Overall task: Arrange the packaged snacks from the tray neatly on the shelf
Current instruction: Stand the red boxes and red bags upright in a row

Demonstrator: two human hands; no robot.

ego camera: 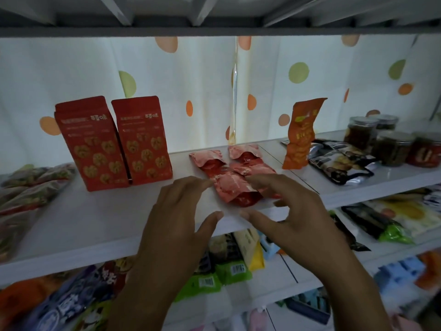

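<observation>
1. two hands, left hand and right hand, hover over the white shelf, fingers spread apart, gripping nothing.
2. red snack packets lie flat between and just beyond the fingertips; both index tips reach the nearest packet.
3. two red bags stand upright beyond the left fingers.

You've got just the one view here: a wide-angle cam on your head, looking forward and a bit down, straight into the shelf. It's in pretty close. Your left hand and right hand fill the lower middle, with forearms coming in from the bottom edge. The underside of the upper shelf runs across the top, the dotted curtain sits behind, and the lower shelf shows blurry underneath.
</observation>
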